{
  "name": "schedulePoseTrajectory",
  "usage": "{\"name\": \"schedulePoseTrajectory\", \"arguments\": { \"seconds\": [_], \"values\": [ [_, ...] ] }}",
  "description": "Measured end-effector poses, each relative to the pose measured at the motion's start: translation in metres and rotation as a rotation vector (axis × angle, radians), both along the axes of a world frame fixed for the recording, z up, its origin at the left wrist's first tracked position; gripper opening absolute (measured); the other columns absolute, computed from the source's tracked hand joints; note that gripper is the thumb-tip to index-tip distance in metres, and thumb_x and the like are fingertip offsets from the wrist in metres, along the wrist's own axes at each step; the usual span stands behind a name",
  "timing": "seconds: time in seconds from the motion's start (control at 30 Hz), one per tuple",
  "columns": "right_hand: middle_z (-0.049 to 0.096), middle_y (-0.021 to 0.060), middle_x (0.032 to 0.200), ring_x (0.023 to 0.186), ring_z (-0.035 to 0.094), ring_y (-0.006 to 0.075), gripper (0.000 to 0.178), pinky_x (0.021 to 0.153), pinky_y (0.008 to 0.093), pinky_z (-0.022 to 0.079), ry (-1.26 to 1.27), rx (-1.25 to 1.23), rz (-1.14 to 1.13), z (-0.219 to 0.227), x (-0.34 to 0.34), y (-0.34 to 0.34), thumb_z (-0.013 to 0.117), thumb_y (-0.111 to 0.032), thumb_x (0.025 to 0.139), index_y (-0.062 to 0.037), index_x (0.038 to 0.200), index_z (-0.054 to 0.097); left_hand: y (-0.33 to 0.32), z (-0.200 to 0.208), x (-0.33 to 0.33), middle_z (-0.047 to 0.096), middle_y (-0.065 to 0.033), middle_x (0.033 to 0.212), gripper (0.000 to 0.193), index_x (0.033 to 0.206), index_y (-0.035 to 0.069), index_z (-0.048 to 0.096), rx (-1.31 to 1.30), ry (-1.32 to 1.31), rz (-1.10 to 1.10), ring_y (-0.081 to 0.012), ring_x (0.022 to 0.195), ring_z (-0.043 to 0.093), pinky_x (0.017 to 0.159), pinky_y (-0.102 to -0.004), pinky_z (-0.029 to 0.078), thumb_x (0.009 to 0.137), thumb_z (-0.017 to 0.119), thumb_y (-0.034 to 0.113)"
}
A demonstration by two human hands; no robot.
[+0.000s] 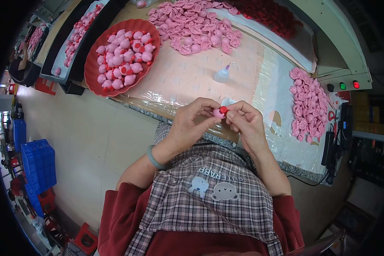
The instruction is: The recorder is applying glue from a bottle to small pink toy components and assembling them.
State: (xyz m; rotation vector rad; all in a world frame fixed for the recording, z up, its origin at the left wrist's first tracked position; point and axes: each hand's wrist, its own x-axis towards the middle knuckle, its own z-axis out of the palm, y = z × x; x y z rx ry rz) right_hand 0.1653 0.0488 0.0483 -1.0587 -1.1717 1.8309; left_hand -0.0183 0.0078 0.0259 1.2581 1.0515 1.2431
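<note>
Your left hand (191,121) is pinching the pink piece (218,114) over the near edge of the table (303,172); your right hand (249,124) is pinching its red part (223,109), probably steadying both. The bowl (90,70) and bottle (221,76) are sitting beyond, seemingly within reach.

Both bare forearms reach out on either side of the plaid apron (209,170), angling inward until the hands nearly meet in front of it. The left hand (187,121), at the apron's front left, pinches with thumb and bent forefinger; a grey-green bangle (152,158) circles that wrist. The right hand (248,126), at its front right, pinches likewise, remaining fingers curled under. Dark red sleeves (119,213) flank the apron, ending near the elbows.
</note>
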Motion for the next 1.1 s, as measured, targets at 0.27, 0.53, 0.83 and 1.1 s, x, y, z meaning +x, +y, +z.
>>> {"name": "schedulePoseTrajectory", "arguments": {
  "seconds": [0.27, 0.53, 0.83, 1.1],
  "values": [
    [0.065, 0.0039, 0.084, 0.067, 0.052, 0.0035, 0.015, 0.059, 0.0174, 0.04, -0.006, 0.043, 0.064, 0.005, 0.002, 0.0, 0.064, -0.004, 0.091, 0.002, 0.104, 0.064, -0.001, 0.006, 0.0, 0.069, -0.0096, 0.098, 0.028, 0.109, 0.0, 0.061, 0.063, 0.182, 0.052, -0.0169, 0.088, 0.069, 0.079, -0.0286, 0.056, 0.084, 0.072, 0.003],
    [0.066, 0.0012, 0.087, 0.073, 0.059, 0.002, 0.018, 0.066, 0.0166, 0.048, -0.213, 0.257, 0.129, 0.005, 0.002, -0.002, 0.065, -0.001, 0.09, 0.0011, 0.108, 0.064, 0.003, 0.001, -0.003, 0.068, -0.0108, 0.099, 0.029, 0.112, -0.003, 0.058, -0.019, 0.016, 0.01, -0.0151, 0.09, 0.068, 0.085, -0.0271, 0.056, 0.085, 0.068, -0.005],
    [0.067, 0.0029, 0.097, 0.084, 0.061, 0.0067, 0.03, 0.077, 0.0198, 0.049, -0.323, 0.247, 0.236, 0.01, 0.009, 0.008, 0.069, -0.002, 0.087, 0.0023, 0.115, 0.061, 0.006, 0.011, -0.009, 0.067, -0.0122, 0.102, 0.029, 0.115, -0.004, 0.056, -0.117, -0.031, -0.045, -0.0169, 0.093, 0.068, 0.085, -0.028, 0.057, 0.088, 0.063, -0.006],
    [0.068, 0.0042, 0.081, 0.07, 0.061, 0.0071, 0.022, 0.065, 0.021, 0.05, -0.394, 0.434, 0.253, -0.005, 0.007, 0.007, 0.071, -0.008, 0.086, 0.0032, 0.104, 0.064, 0.005, 0.009, -0.01, 0.067, -0.0118, 0.095, 0.026, 0.112, -0.004, 0.057, -0.102, -0.052, -0.092, -0.0159, 0.084, 0.068, 0.075, -0.0258, 0.058, 0.088, 0.064, -0.006]
  ]
}}
